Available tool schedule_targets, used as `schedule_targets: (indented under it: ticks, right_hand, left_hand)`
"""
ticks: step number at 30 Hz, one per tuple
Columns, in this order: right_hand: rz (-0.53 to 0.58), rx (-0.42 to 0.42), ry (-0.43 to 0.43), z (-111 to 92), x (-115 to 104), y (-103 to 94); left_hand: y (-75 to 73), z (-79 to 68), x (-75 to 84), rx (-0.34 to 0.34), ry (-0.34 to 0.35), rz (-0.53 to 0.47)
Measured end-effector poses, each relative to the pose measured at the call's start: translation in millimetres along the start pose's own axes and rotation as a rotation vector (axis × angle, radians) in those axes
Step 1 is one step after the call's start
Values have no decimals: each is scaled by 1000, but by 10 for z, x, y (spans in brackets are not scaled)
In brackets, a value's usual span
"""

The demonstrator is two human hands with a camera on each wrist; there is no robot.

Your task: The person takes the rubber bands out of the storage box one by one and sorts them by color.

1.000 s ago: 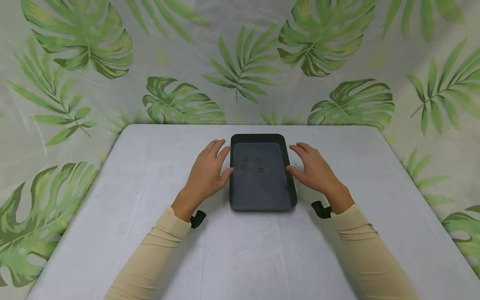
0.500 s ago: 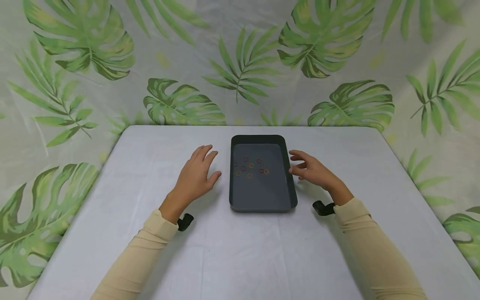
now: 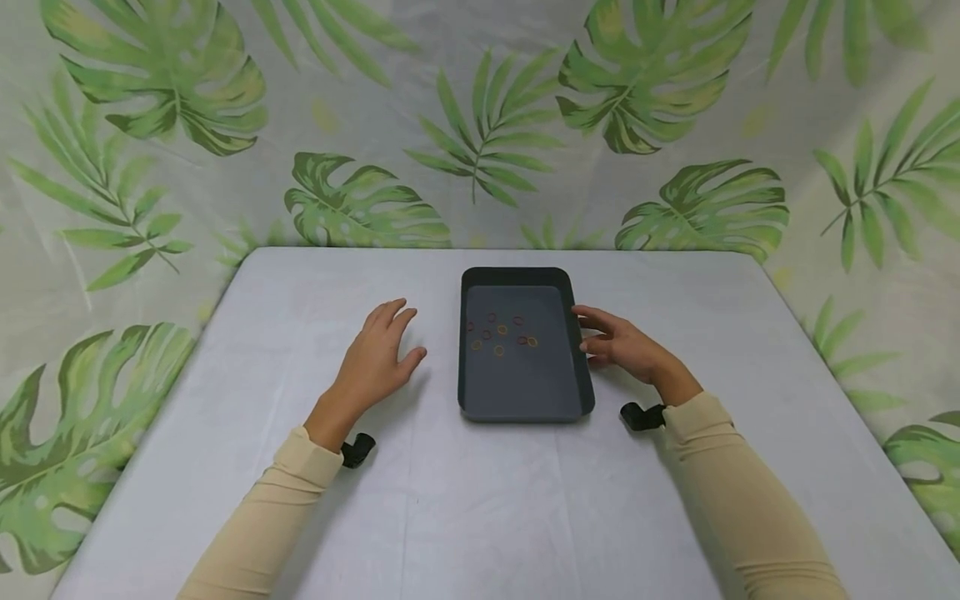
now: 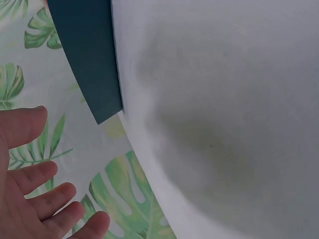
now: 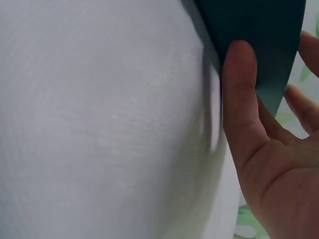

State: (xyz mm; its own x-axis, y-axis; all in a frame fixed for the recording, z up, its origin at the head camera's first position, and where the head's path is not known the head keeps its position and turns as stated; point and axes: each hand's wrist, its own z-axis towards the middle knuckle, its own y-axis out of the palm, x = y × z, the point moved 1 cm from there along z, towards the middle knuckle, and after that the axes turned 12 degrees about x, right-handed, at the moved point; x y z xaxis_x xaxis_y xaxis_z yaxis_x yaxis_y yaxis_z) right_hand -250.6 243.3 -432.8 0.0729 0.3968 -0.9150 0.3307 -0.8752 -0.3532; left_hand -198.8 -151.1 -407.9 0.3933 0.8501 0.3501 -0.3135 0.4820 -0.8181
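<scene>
A dark rectangular tray (image 3: 523,387) lies on the white-covered table. Several small red and yellow loops that look like rubber bands (image 3: 499,351) are spread over its floor. My right hand (image 3: 626,348) is at the tray's right side. In the right wrist view its thumb (image 5: 240,64) lies against the tray's outer wall (image 5: 269,40), with the other fingers near the rim. My left hand (image 3: 372,358) is held left of the tray, apart from it, with fingers spread and nothing in them. The tray's wall (image 4: 89,55) shows beyond that hand in the left wrist view.
White cloth covers the table (image 3: 480,517). A leaf-patterned curtain (image 3: 480,125) hangs behind the table's far edge and along both sides. A small black wrist camera (image 3: 358,450) sits at the left cuff, another black camera (image 3: 641,417) at the right.
My left hand has drawn away from the tray to the left and nearer to me. The right hand has lowered, its fingers drawing together at the tray's right side. The tray stays put.
</scene>
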Motion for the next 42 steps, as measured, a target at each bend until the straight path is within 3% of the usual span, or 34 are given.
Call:
schedule_targets:
  ticks: [13,24,29,37,42]
  right_hand:
    - [99,3,54,16,59,91]
    - [82,-40,49,30,85,98]
    - [89,-33,53,11,105,63]
    - [126,-15,65,-28,98,38]
    - [109,3,53,-29,76,47]
  left_hand:
    - [15,-44,-54,-10,-68,-57]
    - [28,-39,-83,-30,-95,-87]
    - [9,130,25,-37,-56,-87]
    - [-23,606,398,-110,76,-98]
    - [23,777,571,-154,119,-109]
